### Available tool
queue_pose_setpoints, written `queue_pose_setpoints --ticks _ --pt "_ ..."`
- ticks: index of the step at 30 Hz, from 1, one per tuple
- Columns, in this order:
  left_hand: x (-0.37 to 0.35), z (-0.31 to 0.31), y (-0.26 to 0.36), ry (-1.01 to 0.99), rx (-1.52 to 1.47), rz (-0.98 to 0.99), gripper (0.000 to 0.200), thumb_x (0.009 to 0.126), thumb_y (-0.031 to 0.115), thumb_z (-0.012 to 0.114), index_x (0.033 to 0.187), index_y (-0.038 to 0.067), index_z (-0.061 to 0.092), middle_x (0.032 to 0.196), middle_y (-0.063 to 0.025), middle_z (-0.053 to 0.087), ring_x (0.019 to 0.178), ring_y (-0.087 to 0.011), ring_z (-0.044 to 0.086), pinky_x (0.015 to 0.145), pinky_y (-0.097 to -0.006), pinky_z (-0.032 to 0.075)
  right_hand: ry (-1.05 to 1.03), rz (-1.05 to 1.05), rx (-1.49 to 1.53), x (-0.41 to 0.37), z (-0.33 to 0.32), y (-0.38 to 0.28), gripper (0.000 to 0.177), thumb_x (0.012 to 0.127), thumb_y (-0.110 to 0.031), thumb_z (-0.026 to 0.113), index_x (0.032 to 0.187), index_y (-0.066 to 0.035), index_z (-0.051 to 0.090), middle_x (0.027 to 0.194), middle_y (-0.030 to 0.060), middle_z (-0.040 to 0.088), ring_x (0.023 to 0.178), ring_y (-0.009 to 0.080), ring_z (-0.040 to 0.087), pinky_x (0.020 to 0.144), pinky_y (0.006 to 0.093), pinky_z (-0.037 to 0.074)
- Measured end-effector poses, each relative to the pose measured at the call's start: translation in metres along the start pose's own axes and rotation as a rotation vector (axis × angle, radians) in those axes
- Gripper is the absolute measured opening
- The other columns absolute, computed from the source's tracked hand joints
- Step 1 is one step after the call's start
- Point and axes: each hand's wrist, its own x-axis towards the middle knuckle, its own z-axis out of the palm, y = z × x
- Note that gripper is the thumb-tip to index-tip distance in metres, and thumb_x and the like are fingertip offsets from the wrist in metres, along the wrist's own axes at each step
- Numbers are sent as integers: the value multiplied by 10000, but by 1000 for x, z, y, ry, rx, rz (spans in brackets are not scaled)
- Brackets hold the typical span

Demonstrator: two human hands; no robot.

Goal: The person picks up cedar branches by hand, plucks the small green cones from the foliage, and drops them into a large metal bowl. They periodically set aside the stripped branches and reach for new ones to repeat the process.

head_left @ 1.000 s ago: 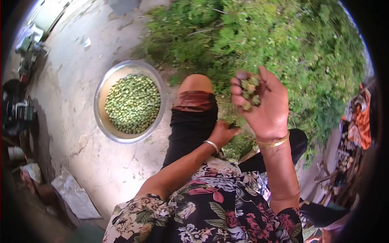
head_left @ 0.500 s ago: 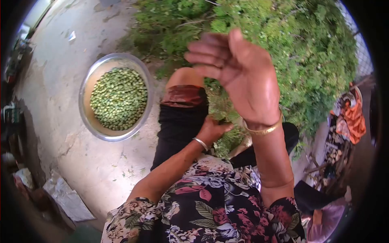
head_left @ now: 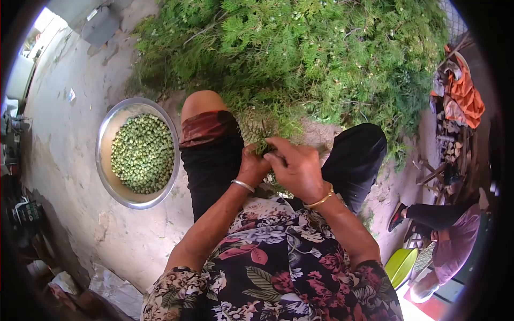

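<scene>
My left hand (head_left: 254,166), with a silver bangle at the wrist, is closed around a green leafy sprig (head_left: 261,146) between my knees. My right hand (head_left: 297,170), wearing a gold bangle, meets it there, its thumb and forefinger pinched at the sprig. The fingers partly hide what they grip. To the left stands a wide metal basin (head_left: 101,155) holding a heap of small round green fruits (head_left: 142,154). Beyond my knees lies a large pile of cut evergreen branches (head_left: 316,59), with feathery foliage and small pale fruits among it.
At the lower right another person (head_left: 452,241) sits near a yellow-green basin (head_left: 401,266). An orange cloth (head_left: 463,96) hangs above stacked firewood (head_left: 450,150) on the right. A pale crumpled sheet (head_left: 115,289) lies at the lower left on the concrete floor (head_left: 80,176).
My right hand has come down from its raised, spread position to meet my left hand at the sprig. The view has shifted, bringing the other person and the yellow-green basin into sight.
</scene>
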Motion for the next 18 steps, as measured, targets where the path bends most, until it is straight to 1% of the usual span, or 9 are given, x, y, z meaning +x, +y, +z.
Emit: queue_pose_setpoints --ticks 1,3,5,7,10,13,15,16,18 --pt "1 0 -4 10 65 50 75 750 31 650 817 1 637 762 -63 670 711 -86 590 606 -281 473 7 2 3 -1 3 2 202 732 -82 649 919 -18 607 659 157 618 555 262 614 504 346 479" --pt "1 3 -5 17 133 101 63 751 24 641 808 -1 635 728 -72 669 693 -80 590 585 -286 472 -121 75 -314 -4 12 13 297 744 -90 636 1034 -56 582 629 139 598 573 315 599 513 401 469" --pt "-4 8 -2 156 334 403 45 750 21 632 784 -8 621 663 -94 649 647 -71 578 556 -301 470 -112 33 -299 -8 19 26 291 749 -94 620 1032 -56 566 607 135 585 555 319 591 508 419 461" --pt "-4 9 -1 161 370 420 39 750 22 629 772 -7 616 653 -104 643 632 -74 573 551 -304 468 -105 -11 -284 -8 22 32 285 754 -98 605 1031 -55 550 586 130 572 537 322 583 504 437 454" --pt "-1 5 -1 110 455 360 43 749 29 627 763 -8 609 637 -114 629 605 -79 559 542 -309 461 -86 -73 -324 -9 26 37 149 722 -73 580 866 -38 558 603 132 599 512 284 599 452 384 452" --pt "1 2 4 50 450 208 65 745 43 630 773 -13 610 626 -109 618 588 -87 544 535 -312 452 48 59 -110 -8 28 38 104 766 -83 601 843 -28 558 576 92 587 479 235 582 429 354 434" --pt "4 1 -1 44 389 131 80 742 52 632 781 -15 613 622 -103 614 582 -92 537 533 -312 447 -129 609 827 -3 20 33 133 835 -151 624 815 -36 559 563 34 553 456 161 531 405 298 399" --pt "8 -1 -12 44 276 86 95 743 64 634 783 -19 613 623 -91 612 589 -90 538 535 -309 446 -133 610 825 -1 17 33 133 835 -151 624 815 -36 559 563 34 553 456 161 531 405 298 399" --pt "11 -4 -24 47 159 43 110 743 75 636 786 -23 614 624 -78 611 596 -88 538 537 -306 445 -83 806 1271 4 9 33 180 875 -203 620 826 -35 578 578 -1 526 461 100 474 406 229 359"
